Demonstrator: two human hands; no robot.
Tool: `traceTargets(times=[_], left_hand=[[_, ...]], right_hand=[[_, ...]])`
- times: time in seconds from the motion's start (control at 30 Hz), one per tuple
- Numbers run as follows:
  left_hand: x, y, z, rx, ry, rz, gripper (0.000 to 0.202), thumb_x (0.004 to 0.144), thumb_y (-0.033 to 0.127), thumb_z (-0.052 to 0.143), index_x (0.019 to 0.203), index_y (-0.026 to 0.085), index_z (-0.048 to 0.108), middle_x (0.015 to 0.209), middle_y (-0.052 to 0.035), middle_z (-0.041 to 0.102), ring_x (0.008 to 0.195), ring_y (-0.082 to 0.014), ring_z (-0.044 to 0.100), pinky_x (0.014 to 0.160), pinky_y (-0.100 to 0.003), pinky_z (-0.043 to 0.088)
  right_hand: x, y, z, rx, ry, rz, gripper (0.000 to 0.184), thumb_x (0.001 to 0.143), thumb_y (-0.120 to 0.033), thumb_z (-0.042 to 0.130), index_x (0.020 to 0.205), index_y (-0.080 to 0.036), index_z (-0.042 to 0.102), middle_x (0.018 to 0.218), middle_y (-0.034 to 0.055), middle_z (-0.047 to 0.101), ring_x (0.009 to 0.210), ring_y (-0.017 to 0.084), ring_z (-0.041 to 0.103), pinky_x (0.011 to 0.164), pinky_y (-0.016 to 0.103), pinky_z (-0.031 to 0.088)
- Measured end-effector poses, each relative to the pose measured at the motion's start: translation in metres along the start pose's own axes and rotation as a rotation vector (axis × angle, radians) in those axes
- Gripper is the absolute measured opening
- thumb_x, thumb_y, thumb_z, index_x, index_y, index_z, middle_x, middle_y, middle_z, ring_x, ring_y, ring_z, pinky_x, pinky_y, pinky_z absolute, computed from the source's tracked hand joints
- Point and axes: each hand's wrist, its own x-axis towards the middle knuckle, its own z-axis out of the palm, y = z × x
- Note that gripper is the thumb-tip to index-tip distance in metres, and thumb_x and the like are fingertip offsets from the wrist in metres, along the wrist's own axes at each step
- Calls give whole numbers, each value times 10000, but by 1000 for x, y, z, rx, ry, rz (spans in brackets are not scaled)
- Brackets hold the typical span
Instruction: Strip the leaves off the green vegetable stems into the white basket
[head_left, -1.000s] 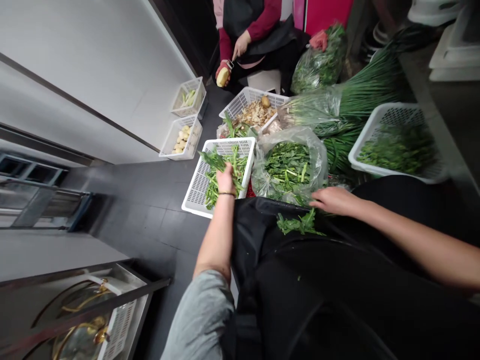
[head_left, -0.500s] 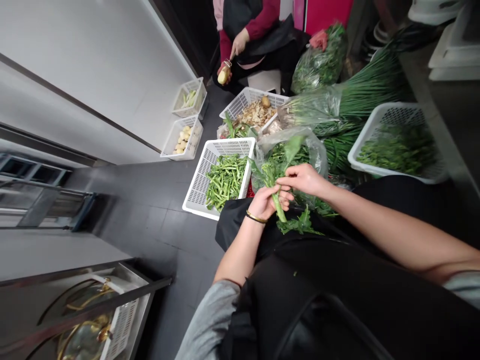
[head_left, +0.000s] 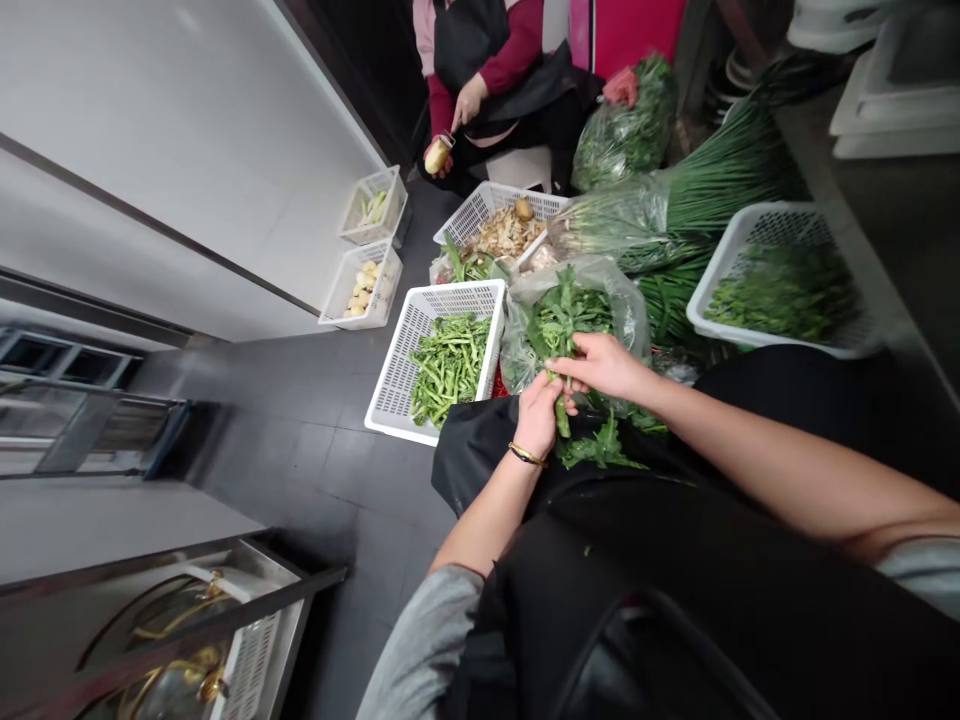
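My left hand (head_left: 538,412), with a bracelet at the wrist, is wrapped round a leafy green vegetable stalk (head_left: 562,418). The stalk's cut lower end sticks out below the fingers. My right hand (head_left: 604,367) meets the left one with thumb and fingers pinched on the upper part of the same stalk, partly hidden by the fingers. Beyond the hands lies an open clear plastic bag (head_left: 634,300) of leafy greens (head_left: 574,305). Torn leaves (head_left: 600,447) rest on my dark apron below. To the left stands a white basket (head_left: 390,392) of trimmed green stems (head_left: 450,365).
A co-worker (head_left: 480,90) sits opposite, peeling a potato (head_left: 437,155) over a basket of peelings (head_left: 502,232). Small baskets of peeled potatoes (head_left: 364,288) stand by the wall. Bundled long green stalks (head_left: 735,160) and a basket of greens (head_left: 787,295) are at the right.
The stalk has come down and tilted away from me, and its large upright leaf no longer shows above my hands. My right hand has shifted slightly left, closer over the left.
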Motion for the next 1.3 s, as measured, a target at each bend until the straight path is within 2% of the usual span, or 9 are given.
traceTargets(times=[0.2, 0.33, 0.43, 0.6, 0.7, 0.9, 1.13, 1.23, 1.3], left_hand=[[8, 8, -14, -289, 67, -145, 134, 809, 230, 558, 780, 103, 588, 583, -3, 523, 458, -55, 448, 446, -181, 359], [5, 13, -19, -305, -137, -269, 246, 846, 315, 505, 882, 87, 590, 592, -22, 557, 417, -79, 463, 389, -199, 361], [0, 8, -14, -131, -217, -222, 325, 841, 433, 501, 897, 117, 554, 567, -22, 584, 371, -106, 479, 363, -223, 388], [3, -9, -11, 106, 38, -164, 370, 763, 525, 581, 810, 176, 467, 465, 58, 496, 302, -65, 399, 319, -160, 300], [8, -11, -15, 5, 171, -114, 368, 778, 536, 540, 755, 188, 422, 447, 82, 416, 293, -49, 339, 318, -159, 263], [-4, -9, -10, 377, 130, 118, 352, 850, 567, 425, 818, 218, 400, 517, 75, 446, 358, -60, 349, 377, -171, 280], [-11, -14, -15, 1000, 211, 418, 223, 910, 419, 381, 837, 214, 429, 638, 21, 457, 557, -114, 439, 582, -244, 334], [-12, -17, -15, 941, 200, 386, 250, 889, 456, 415, 822, 215, 427, 638, 20, 463, 556, -113, 448, 574, -240, 336], [-11, -16, -11, 687, 142, 279, 301, 884, 506, 400, 803, 216, 402, 584, 39, 445, 476, -94, 414, 505, -222, 327]], right_hand=[[-27, -3, 12, -6, -23, -423, 253, 742, -432, 612, 693, -184, 610, 724, 67, 671, 734, 189, 645, 714, 314, 515], [-21, 6, -4, 156, -20, 12, 369, 758, -514, 592, 675, -155, 581, 495, 23, 577, 423, 123, 533, 443, 251, 455], [-5, 14, -11, 176, -111, 83, 395, 730, -530, 619, 647, -150, 552, 510, 20, 576, 409, 102, 505, 403, 223, 411], [-13, 14, 5, -190, 71, -306, 333, 756, -442, 602, 580, -169, 530, 550, 40, 577, 497, 128, 530, 466, 244, 419], [-31, 14, 13, -170, -38, -518, 295, 781, -424, 587, 622, -177, 573, 642, 70, 634, 607, 157, 596, 576, 268, 478], [-17, 20, 3, 177, 75, 78, 389, 688, -537, 667, 656, -171, 540, 458, 7, 574, 392, 132, 540, 399, 243, 448], [-1, 17, 4, 317, -68, 146, 425, 628, -547, 710, 619, -155, 547, 435, 10, 577, 370, 125, 542, 381, 227, 457], [-2, 15, 2, 279, -110, 192, 421, 631, -539, 715, 600, -151, 554, 432, 22, 584, 358, 126, 537, 369, 229, 451], [-4, 15, 2, 258, -106, 167, 402, 610, -507, 742, 586, -147, 563, 445, 21, 590, 372, 121, 542, 377, 219, 447]])
